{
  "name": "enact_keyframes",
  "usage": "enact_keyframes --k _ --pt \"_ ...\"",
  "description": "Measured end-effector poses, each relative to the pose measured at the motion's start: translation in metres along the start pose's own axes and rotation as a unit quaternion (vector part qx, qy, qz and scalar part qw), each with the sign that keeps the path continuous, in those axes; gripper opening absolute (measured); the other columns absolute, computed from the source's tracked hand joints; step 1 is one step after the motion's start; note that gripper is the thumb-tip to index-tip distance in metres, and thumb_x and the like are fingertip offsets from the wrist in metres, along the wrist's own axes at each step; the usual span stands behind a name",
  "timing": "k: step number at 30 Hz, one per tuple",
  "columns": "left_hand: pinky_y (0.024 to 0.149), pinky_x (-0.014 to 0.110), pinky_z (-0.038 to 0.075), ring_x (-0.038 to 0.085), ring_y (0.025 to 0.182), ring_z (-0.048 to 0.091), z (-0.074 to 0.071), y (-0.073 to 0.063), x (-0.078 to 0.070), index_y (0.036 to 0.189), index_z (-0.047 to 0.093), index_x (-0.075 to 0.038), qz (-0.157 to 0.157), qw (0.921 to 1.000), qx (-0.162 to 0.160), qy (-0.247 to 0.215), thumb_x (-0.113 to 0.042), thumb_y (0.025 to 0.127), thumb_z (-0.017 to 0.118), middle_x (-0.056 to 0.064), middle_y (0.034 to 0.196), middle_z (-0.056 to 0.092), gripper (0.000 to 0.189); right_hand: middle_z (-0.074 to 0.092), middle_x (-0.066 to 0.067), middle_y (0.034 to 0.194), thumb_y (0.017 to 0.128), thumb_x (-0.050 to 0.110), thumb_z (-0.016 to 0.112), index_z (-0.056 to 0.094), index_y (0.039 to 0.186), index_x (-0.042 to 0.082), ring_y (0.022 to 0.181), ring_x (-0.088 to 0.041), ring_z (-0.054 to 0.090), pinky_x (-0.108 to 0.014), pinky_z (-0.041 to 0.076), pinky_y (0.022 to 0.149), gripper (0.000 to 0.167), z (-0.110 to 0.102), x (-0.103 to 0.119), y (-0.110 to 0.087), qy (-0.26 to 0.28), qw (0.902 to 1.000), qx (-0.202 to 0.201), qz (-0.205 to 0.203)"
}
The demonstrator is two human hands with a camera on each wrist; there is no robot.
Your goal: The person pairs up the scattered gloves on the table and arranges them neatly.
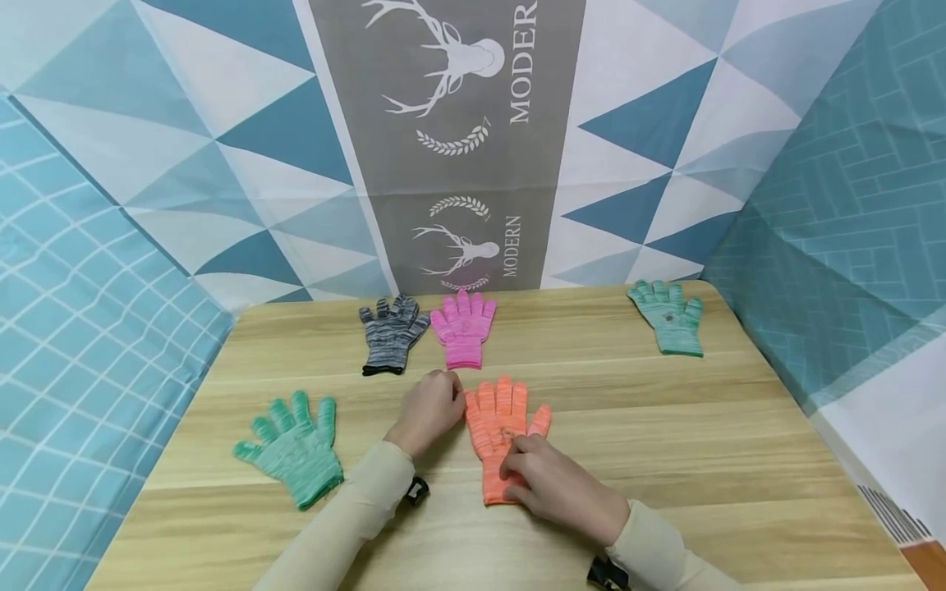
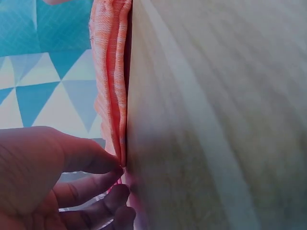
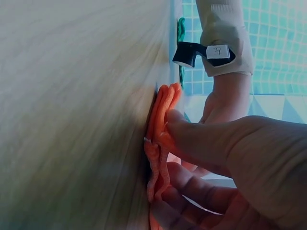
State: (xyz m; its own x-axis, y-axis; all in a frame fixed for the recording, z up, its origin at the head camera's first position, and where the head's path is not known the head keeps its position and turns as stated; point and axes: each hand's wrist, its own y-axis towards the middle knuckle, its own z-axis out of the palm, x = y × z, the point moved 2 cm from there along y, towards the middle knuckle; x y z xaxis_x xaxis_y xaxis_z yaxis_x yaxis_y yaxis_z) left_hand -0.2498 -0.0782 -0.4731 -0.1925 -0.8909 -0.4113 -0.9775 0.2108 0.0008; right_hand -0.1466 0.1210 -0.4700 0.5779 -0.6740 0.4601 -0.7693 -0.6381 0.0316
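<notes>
An orange knit glove (image 1: 497,447) lies flat on the table, fingers pointing away from me, with a small dark print on its palm. At its outer left finger, my left hand (image 1: 432,410) pinches the edge; the left wrist view shows the thumb (image 2: 91,155) and index finger meeting at the glove's edge (image 2: 111,96). My right hand (image 1: 562,484) is over the cuff and the thumb side. In the right wrist view its thumb (image 3: 184,129) presses on the orange cloth (image 3: 160,115), with curled fingers (image 3: 192,191) against the glove's lower part.
A green glove (image 1: 296,447) lies left of my left arm. Behind are a grey-black glove (image 1: 390,332) and a pink glove (image 1: 464,328), side by side. Another green glove (image 1: 668,318) is at the back right. Patterned cloth (image 1: 458,148) hangs behind the wooden table (image 1: 665,427).
</notes>
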Motion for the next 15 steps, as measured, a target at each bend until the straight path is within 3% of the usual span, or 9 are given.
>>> enact_keyframes --k 5,11,15 --pt "0.060 0.033 0.053 0.015 0.069 0.059 0.000 -0.009 -0.003 0.098 0.071 -0.007 0.018 0.9998 -0.009 0.008 -0.015 0.095 0.068 0.005 0.086 0.066 0.009 0.062 0.006 0.098 0.093 0.020 0.078 0.077 0.097 0.015 0.091 -0.008 0.053 -0.026 0.051 0.079 0.007 0.003 0.000 -0.001 0.011 0.9999 -0.002 0.006" --pt "0.071 0.036 0.060 0.021 0.081 0.069 -0.003 -0.040 -0.013 0.108 0.074 -0.002 0.107 0.9929 -0.052 -0.003 -0.013 0.092 0.073 0.010 0.097 0.072 0.020 0.064 0.007 0.100 0.096 0.017 0.074 0.077 0.098 0.017 0.098 -0.009 0.057 -0.031 0.054 0.089 0.004 0.006 0.000 -0.007 0.022 0.9985 -0.048 0.016" --pt "0.081 0.039 0.061 0.025 0.092 0.071 -0.004 -0.049 -0.021 0.111 0.074 -0.003 0.162 0.9851 -0.057 0.002 -0.014 0.092 0.074 0.010 0.105 0.072 0.022 0.065 0.002 0.106 0.093 0.017 0.077 0.077 0.099 0.015 0.106 -0.016 0.059 -0.036 0.055 0.093 0.006 0.003 0.001 -0.009 0.004 0.9963 -0.083 0.022"
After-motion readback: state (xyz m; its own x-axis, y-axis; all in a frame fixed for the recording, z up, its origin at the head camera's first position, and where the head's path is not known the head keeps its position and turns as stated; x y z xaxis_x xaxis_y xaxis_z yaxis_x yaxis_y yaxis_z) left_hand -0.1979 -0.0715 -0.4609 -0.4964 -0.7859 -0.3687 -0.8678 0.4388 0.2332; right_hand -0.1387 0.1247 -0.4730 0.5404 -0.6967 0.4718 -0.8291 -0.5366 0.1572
